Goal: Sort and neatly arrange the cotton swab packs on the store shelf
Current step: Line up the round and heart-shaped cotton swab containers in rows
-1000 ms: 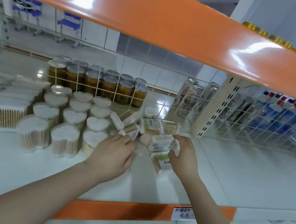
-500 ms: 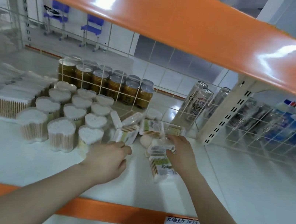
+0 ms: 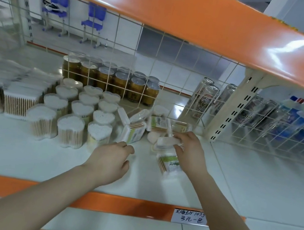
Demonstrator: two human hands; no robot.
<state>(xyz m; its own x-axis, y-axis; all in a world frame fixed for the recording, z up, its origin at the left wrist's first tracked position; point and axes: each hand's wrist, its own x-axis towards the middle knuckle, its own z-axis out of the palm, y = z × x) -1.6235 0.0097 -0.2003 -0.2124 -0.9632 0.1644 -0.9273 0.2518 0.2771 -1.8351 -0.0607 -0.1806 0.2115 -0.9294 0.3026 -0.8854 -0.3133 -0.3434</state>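
Note:
Heart-shaped tubs of cotton swabs [image 3: 79, 115] stand in rows on the white shelf [image 3: 22, 150]. Flat swab packs [image 3: 17, 101] are lined up to their left. Right of the tubs lies a jumble of small rectangular swab packs [image 3: 158, 124], one of them upright [image 3: 134, 132] and one flat with a green label [image 3: 169, 164]. My right hand [image 3: 190, 153] grips a small clear swab pack [image 3: 165, 142] over that jumble. My left hand [image 3: 112, 160] hovers just in front of the upright pack, fingers loosely curled, holding nothing.
A wire grid backs the shelf, with gold cans [image 3: 112, 81] and beer cans [image 3: 205, 100] behind it. A perforated upright post [image 3: 228, 115] stands at the right, with bottles [image 3: 295, 121] beyond. The orange upper shelf edge [image 3: 183, 14] hangs overhead. A price tag [image 3: 188, 217] sits on the front lip.
My left hand has let go of the upright pack and drawn back toward the shelf front. My right hand still holds its small pack, slightly raised.

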